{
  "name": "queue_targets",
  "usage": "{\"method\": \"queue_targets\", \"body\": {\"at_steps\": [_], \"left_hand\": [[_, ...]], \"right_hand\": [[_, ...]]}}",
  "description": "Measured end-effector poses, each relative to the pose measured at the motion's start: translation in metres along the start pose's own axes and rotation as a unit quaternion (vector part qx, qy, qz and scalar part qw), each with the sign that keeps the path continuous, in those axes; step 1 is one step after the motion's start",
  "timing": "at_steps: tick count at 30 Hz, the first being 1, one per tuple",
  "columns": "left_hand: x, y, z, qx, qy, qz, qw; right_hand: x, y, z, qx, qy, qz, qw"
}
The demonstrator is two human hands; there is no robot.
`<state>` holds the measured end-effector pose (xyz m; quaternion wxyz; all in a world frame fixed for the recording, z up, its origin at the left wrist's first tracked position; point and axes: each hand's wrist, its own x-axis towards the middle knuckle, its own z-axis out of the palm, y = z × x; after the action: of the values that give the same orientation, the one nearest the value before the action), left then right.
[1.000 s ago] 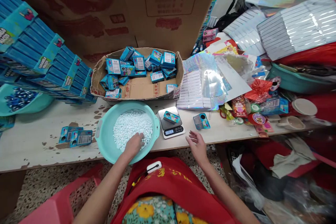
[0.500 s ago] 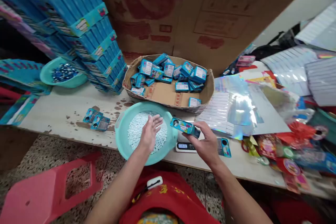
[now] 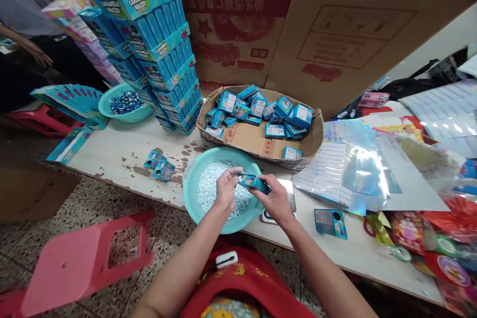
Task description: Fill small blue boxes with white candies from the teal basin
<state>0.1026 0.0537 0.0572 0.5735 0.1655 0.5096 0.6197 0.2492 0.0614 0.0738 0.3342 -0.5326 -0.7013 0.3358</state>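
A small blue candy box point(image 3: 250, 182) is held nearly level above the right part of a turquoise bowl point(image 3: 188, 194). My right hand point(image 3: 276, 199) is closed around the box's right end. At its left end, my left hand point(image 3: 225, 191) has thumb and fingers drawn together; what they pinch cannot be made out. Small white candies point(image 3: 209, 190) fill the bottom of the bowl. Beside my right hand lies a small scale point(image 3: 288, 195), partly covered by the hand. Flat blue box blanks point(image 3: 331, 223) rest on the table to its right.
Behind the bowl stands a cut cardboard tray point(image 3: 257, 145) with several blue boxes. Tall stacks of blue boxes point(image 3: 164, 49) and a bowl of wrapped candies point(image 3: 126, 114) are left. Silvery sheets point(image 3: 350, 159) lie right. A pink stool point(image 3: 74, 258) stands below. Another person's hand point(image 3: 37, 52) shows far left.
My left hand has moved from over the candies to the left end of the box. The box has come over the bowl, and the camera view has shifted left.
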Motion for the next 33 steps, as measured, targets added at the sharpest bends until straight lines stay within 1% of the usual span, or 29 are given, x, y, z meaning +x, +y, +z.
{"method": "queue_targets", "body": {"at_steps": [2, 4, 6, 7, 8, 9, 11, 12, 13, 14, 15, 16, 18, 20, 21, 22, 23, 24, 25, 26, 27, 28, 29, 30, 31, 33], "left_hand": [[0.004, -0.002, -0.009, 0.032, 0.023, 0.02, 0.999], [0.009, -0.001, -0.023, 0.08, 0.032, 0.033, 0.996], [0.013, 0.005, -0.04, 0.195, 0.022, 0.054, 0.979], [0.012, 0.01, -0.047, 0.268, 0.007, 0.07, 0.961], [0.01, 0.016, -0.054, 0.334, -0.019, 0.089, 0.938], [0.007, 0.023, -0.058, 0.386, -0.057, 0.111, 0.914], [-0.004, 0.039, -0.059, 0.443, -0.161, 0.152, 0.868], [-0.009, 0.047, -0.057, 0.461, -0.209, 0.166, 0.846], [-0.015, 0.055, -0.054, 0.479, -0.241, 0.175, 0.826], [-0.021, 0.063, -0.052, 0.498, -0.252, 0.178, 0.81], [-0.026, 0.072, -0.05, 0.517, -0.245, 0.177, 0.801], [-0.032, 0.082, -0.051, 0.536, -0.222, 0.175, 0.796], [-0.043, 0.105, -0.063, 0.563, -0.158, 0.173, 0.793], [-0.051, 0.134, -0.09, 0.572, -0.074, 0.168, 0.799], [-0.054, 0.15, -0.109, 0.576, -0.021, 0.159, 0.801], [-0.054, 0.166, -0.132, 0.586, 0.038, 0.147, 0.796], [-0.052, 0.182, -0.157, 0.602, 0.102, 0.133, 0.781], [-0.047, 0.197, -0.183, 0.623, 0.167, 0.118, 0.755], [-0.038, 0.21, -0.211, 0.648, 0.224, 0.103, 0.721], [-0.026, 0.22, -0.237, 0.67, 0.268, 0.084, 0.687], [-0.011, 0.226, -0.263, 0.688, 0.294, 0.06, 0.66], [0.008, 0.229, -0.286, 0.7, 0.304, 0.033, 0.645], [0.028, 0.228, -0.306, 0.707, 0.297, 0.002, 0.642], [0.049, 0.225, -0.323, 0.708, 0.278, -0.021, 0.649], [0.07, 0.218, -0.337, 0.707, 0.254, -0.029, 0.659], [0.105, 0.202, -0.356, 0.703, 0.201, -0.032, 0.681]], "right_hand": [[-0.004, 0.001, 0.001, 0.027, 0.005, 0.022, 0.999], [-0.008, 0.005, -0.001, 0.068, 0.009, 0.048, 0.997], [-0.013, 0.013, -0.002, 0.124, 0.014, 0.07, 0.99], [-0.015, 0.017, -0.002, 0.148, 0.019, 0.08, 0.986], [-0.016, 0.02, 0.0, 0.161, 0.023, 0.087, 0.983], [-0.016, 0.022, 0.003, 0.162, 0.026, 0.092, 0.982], [-0.016, 0.02, 0.013, 0.154, 0.019, 0.089, 0.984], [-0.015, 0.017, 0.02, 0.157, 0.004, 0.081, 0.984], [-0.015, 0.012, 0.026, 0.169, -0.017, 0.071, 0.983], [-0.015, 0.006, 0.033, 0.19, -0.039, 0.061, 0.979], [-0.016, 0.0, 0.039, 0.212, -0.056, 0.051, 0.974], [-0.017, -0.006, 0.044, 0.229, -0.067, 0.042, 0.97], [-0.018, -0.015, 0.052, 0.235, -0.06, 0.033, 0.969], [-0.016, -0.025, 0.06, 0.207, -0.045, 0.032, 0.977], [-0.014, -0.031, 0.065, 0.19, -0.042, 0.032, 0.98], [-0.011, -0.039, 0.072, 0.177, -0.042, 0.028, 0.983], [-0.008, -0.049, 0.081, 0.173, -0.047, 0.021, 0.984], [-0.004, -0.06, 0.093, 0.178, -0.055, 0.015, 0.982], [0.0, -0.073, 0.109, 0.192, -0.067, 0.014, 0.979], [0.004, -0.086, 0.128, 0.214, -0.08, 0.022, 0.973], [0.008, -0.098, 0.151, 0.242, -0.095, 0.039, 0.965], [0.011, -0.109, 0.176, 0.273, -0.105, 0.065, 0.954], [0.014, -0.117, 0.203, 0.303, -0.11, 0.099, 0.941], [0.019, -0.122, 0.231, 0.326, -0.103, 0.137, 0.93], [0.024, -0.124, 0.259, 0.335, -0.086, 0.18, 0.921], [0.036, -0.121, 0.31, 0.308, -0.055, 0.274, 0.909]]}}
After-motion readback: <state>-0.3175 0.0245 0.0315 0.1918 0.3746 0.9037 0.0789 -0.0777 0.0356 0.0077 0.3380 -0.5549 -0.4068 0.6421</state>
